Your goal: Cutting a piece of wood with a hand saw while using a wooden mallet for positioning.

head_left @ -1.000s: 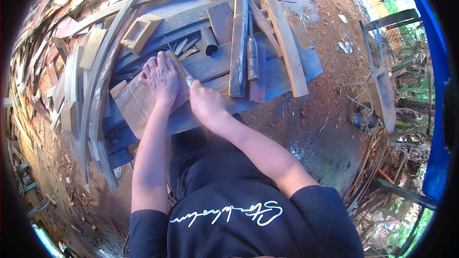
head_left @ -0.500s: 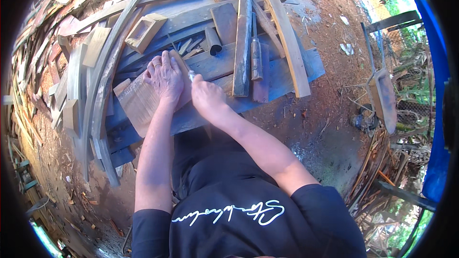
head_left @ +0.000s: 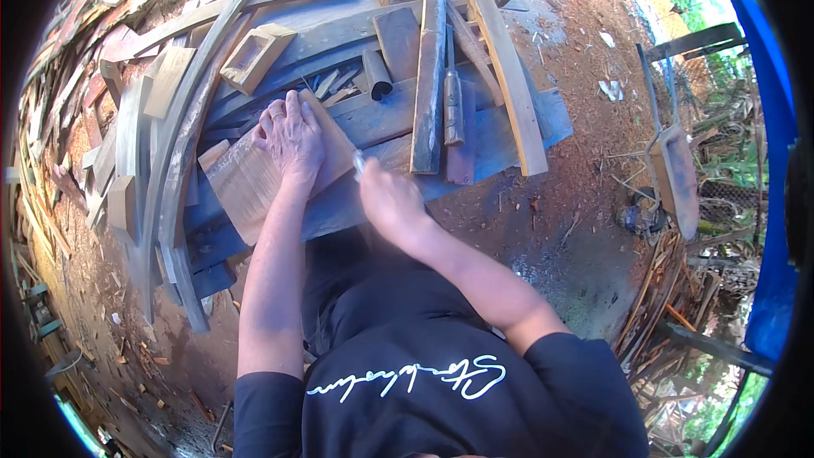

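My left hand (head_left: 294, 142) lies on top of a flat brown wooden board (head_left: 244, 180), fingers spread and a ring on one of them. The board sits at a slant on the blue-grey plank bench (head_left: 326, 214). Beside the board's right edge, my right hand (head_left: 394, 203) is closed in a fist round a long thin hand tool (head_left: 359, 161). Only a pale, shiny bit shows at the fist, and a dark thin tip pokes out past the board's far corner. Most of its length is hidden along the edge, so its exact kind cannot be told.
A hollowed wooden block (head_left: 257, 59), a dark curved tube piece (head_left: 376, 75) and a long chisel-like tool (head_left: 454, 110) lie on the bench. Long wooden strips (head_left: 507, 76) cross it at right; curved strips (head_left: 181, 131) lean at left. A long-handled pan (head_left: 674, 171) hangs at far right.
My right hand has pulled back toward me and to the right along the board's edge, drawing the thin tool with it. My left hand and the board have stayed nearly in place.
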The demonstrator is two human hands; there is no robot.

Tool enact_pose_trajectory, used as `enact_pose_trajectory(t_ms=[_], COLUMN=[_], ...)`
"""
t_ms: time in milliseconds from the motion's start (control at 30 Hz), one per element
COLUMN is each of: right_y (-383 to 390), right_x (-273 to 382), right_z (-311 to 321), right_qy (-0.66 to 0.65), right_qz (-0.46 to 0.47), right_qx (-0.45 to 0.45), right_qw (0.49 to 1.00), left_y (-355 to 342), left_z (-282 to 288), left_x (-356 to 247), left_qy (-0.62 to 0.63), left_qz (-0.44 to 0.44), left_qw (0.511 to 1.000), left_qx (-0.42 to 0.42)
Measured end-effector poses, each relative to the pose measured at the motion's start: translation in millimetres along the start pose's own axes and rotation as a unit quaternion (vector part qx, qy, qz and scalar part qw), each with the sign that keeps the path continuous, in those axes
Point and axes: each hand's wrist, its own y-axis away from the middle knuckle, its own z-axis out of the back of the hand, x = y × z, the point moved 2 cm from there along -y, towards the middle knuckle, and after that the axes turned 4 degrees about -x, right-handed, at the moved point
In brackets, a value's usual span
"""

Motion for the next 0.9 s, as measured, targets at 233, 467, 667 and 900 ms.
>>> enact_pose_trajectory(t_ms=[233, 467, 667, 900], right_y=[-30.4, 62.1, 77.1, 51.0], right_x=[15.3, -25.9, -46.5, -41.8], right_z=[-20.2, 8.5, 9.7, -23.1], right_qy=[-0.004, -0.001, -0.085, -0.073], right_qz=[0.011, 0.005, 0.04, 0.079], right_qx=[-0.027, 0.03, -0.059, -0.097], right_qw=[1.0, 1.0, 0.994, 0.99], left_y=[-0.2, 1.5, 1.3, 0.8], left_z=[2.5, 4.3, 7.9, 9.1], left_x=[-2.3, -3.2, -2.7, -3.4], left_qy=[-0.005, -0.002, -0.013, 0.015], left_qz=[-0.008, 0.001, 0.006, 0.019], left_qw=[1.0, 1.0, 1.0, 0.999], left_qx=[-0.007, 0.003, 0.011, 0.043])
